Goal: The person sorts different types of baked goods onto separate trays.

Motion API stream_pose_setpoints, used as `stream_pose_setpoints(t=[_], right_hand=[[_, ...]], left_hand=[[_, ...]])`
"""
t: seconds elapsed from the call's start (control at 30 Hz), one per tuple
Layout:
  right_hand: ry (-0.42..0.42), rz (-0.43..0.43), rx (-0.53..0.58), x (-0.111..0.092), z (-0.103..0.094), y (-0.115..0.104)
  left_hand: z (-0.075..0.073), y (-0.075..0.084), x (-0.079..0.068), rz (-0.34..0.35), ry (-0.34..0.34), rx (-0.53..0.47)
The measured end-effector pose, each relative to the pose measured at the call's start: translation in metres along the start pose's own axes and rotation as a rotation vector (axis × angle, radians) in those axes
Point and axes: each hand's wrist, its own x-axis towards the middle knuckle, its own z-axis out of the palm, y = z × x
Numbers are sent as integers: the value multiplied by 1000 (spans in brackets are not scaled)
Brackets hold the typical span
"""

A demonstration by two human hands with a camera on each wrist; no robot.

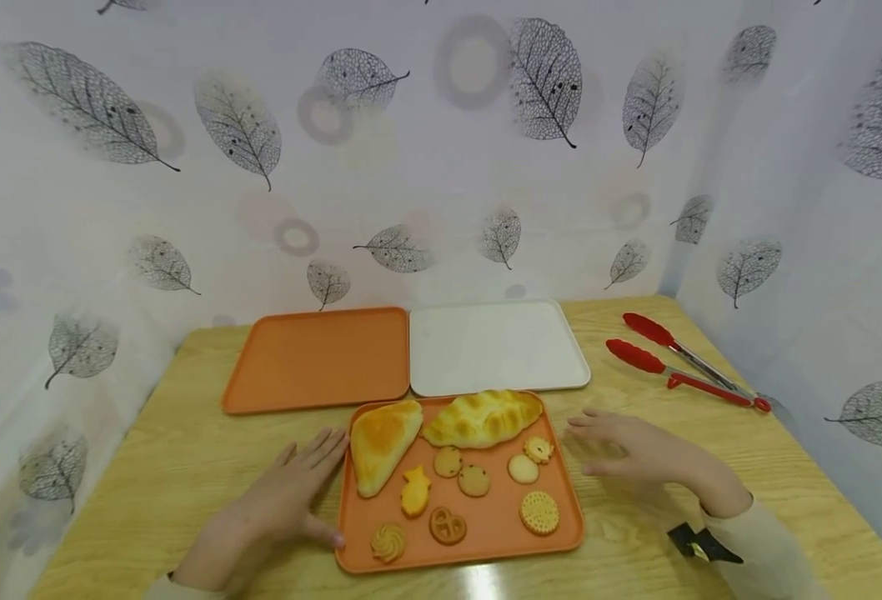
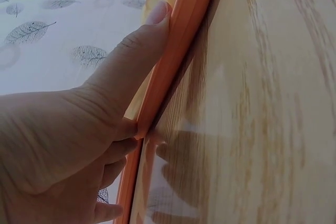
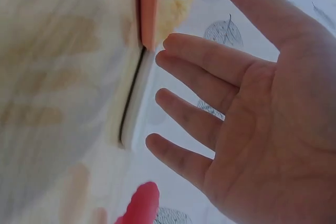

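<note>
An orange tray [image 1: 486,533] near the table's front holds a triangular bread [image 1: 385,442], a long braided bread [image 1: 486,418] and several cookies, among them a pretzel cookie [image 1: 448,526], a pineapple-shaped one [image 1: 415,492] and a round dotted one [image 1: 539,512]. My left hand [image 1: 291,492] touches this tray's left edge with spread, straight fingers; in the left wrist view the thumb [image 2: 131,51] lies against the rim. Off the tray's right side, my right hand [image 1: 636,448] hovers with fingers extended and nothing in it, its palm facing the tray.
Behind the loaded tray, a second orange tray [image 1: 321,358] and a white tray [image 1: 497,346] lie side by side. Red-tipped tongs [image 1: 684,367] rest spread at the table's right. A leaf-patterned cloth [image 1: 441,167] hangs behind and beside the wooden table [image 1: 171,467].
</note>
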Motion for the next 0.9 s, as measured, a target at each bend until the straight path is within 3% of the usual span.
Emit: stream_pose_setpoints(t=[0.6, 0.9], right_hand=[[240, 270, 73, -30, -54, 59], [334, 345, 137, -38, -62, 106]], left_hand=[[1, -4, 4, -10, -8, 2], [2, -4, 4, -16, -20, -15]])
